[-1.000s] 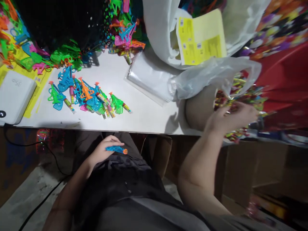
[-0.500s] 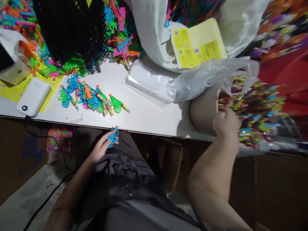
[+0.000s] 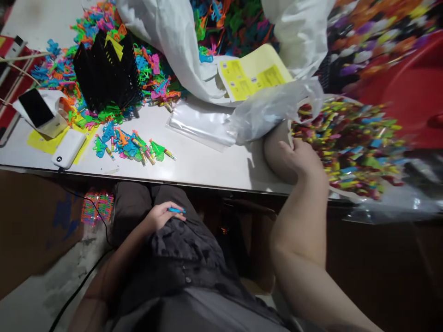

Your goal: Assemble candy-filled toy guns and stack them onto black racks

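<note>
Low over my lap, my left hand (image 3: 162,216) has its fingers closed around a small blue plastic toy (image 3: 176,210), seen edge-on. At the right, my right hand (image 3: 306,159) is at the mouth of a grey-brown tub (image 3: 273,154) lying on its side. Its thumb shows near the rim; the other fingers are hidden. Beside that hand spreads a heap of small colourful wrapped tubes (image 3: 360,147). On the white table, a small group of plastic toys (image 3: 128,144) in blue, green and orange lies with several striped tubes.
Clear plastic bags (image 3: 200,122) lie mid-table, beside a crumpled bag (image 3: 266,113) and yellow label sheets (image 3: 252,76). A black basket (image 3: 107,76) stands among piled toys. A white power bank (image 3: 69,147) and a phone (image 3: 37,108) sit at left. The table's front edge (image 3: 207,184) runs above my lap.
The view has shifted, bringing more of the table's left side in. My left hand has turned the blue toy edge-on. My right hand stays by the tub, its thumb now raised.
</note>
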`<action>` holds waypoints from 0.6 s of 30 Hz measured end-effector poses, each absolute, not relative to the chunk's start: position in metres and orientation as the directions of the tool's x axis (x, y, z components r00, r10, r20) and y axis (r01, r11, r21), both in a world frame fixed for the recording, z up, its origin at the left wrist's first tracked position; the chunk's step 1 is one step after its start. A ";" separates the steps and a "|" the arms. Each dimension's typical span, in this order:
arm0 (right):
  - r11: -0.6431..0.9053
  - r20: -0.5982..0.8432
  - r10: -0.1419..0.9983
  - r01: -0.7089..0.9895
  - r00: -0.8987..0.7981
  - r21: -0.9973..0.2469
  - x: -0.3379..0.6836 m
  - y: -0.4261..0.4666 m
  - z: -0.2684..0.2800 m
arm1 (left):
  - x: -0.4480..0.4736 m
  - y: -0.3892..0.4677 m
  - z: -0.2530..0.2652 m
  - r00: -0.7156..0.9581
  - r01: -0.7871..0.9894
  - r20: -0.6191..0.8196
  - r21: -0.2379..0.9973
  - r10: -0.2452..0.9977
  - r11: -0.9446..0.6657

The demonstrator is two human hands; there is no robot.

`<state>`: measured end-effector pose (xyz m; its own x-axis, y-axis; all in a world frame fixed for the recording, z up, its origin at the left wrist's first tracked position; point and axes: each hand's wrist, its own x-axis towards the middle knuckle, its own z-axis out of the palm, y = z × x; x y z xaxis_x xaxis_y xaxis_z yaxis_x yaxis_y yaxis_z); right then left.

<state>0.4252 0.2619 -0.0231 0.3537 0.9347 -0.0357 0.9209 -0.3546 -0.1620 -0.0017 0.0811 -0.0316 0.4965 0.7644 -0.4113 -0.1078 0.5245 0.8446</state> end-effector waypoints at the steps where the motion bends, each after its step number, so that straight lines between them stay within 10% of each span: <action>1: -0.387 -0.095 0.922 0.904 0.375 -0.182 0.423 0.262 -0.019 | 0.002 0.078 -0.032 0.528 -0.100 -0.431 0.824 0.732 0.558; 9: -0.515 -0.163 0.856 0.837 0.491 -0.185 0.394 0.250 0.009 | 0.020 0.045 -0.042 0.234 -0.306 -0.531 0.755 0.814 0.580; 18: -0.624 0.004 0.773 0.761 0.635 -0.179 0.380 0.239 0.008 | 0.005 0.020 -0.061 0.420 -0.259 -0.631 0.606 0.652 0.753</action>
<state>0.3796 0.2390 0.0081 0.6349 0.7726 0.0045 0.7607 -0.6241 -0.1786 0.0053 0.0201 -0.0615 0.4200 0.6522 -0.6311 -0.2585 0.7525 0.6057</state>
